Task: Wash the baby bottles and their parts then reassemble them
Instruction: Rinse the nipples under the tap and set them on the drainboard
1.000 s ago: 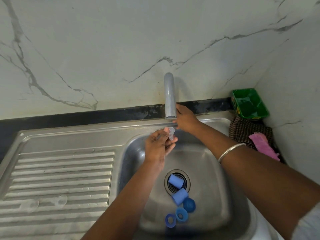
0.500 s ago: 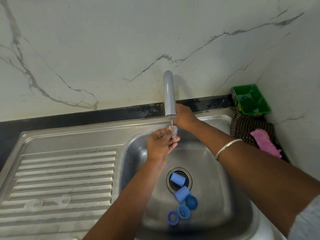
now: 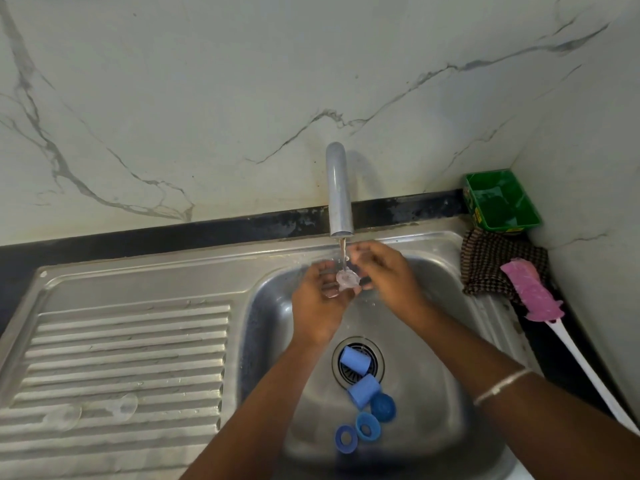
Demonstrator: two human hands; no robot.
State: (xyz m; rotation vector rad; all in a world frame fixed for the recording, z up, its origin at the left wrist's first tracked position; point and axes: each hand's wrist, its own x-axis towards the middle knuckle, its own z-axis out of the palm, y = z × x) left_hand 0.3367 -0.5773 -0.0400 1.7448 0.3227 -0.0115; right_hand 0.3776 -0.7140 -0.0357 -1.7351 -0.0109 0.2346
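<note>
Left hand (image 3: pixel 317 303) cups a clear silicone nipple (image 3: pixel 347 279) at its fingertips, fingers curled around it; right hand (image 3: pixel 384 273) pinches the same nipple from the other side, fingers half closed on it. Both hold it right under the tap (image 3: pixel 338 192), thin stream of water (image 3: pixel 343 251) hitting it. Nipple is transparent, soft-looking, glossy wet; which way its tip points can't be told (too blurred by water). It sits over the back of the sink basin (image 3: pixel 433 341).

Down in the basin: one light blue cap (image 3: pixel 354 360) lying on its side on the drain (image 3: pixel 375 362), a second light blue cap (image 3: pixel 363 391) just below it, also on its side, long axis slanting toward the drain. Beside that a dark blue cup-shaped part (image 3: pixel 383 406) and two blue rings (image 3: pixel 367 426) (image 3: pixel 346 438), openings up.

Two more clear nipples (image 3: pixel 125 406) (image 3: pixel 64 418) rest on the ribbed steel drainboard (image 3: pixel 121 341). Right of the sink: checked cloth (image 3: pixel 491 265), pink brush (image 3: pixel 530 292) with white handle, green tub (image 3: pixel 502 200) in the corner. White marble-look wall (image 3: pixel 207 98) behind.
</note>
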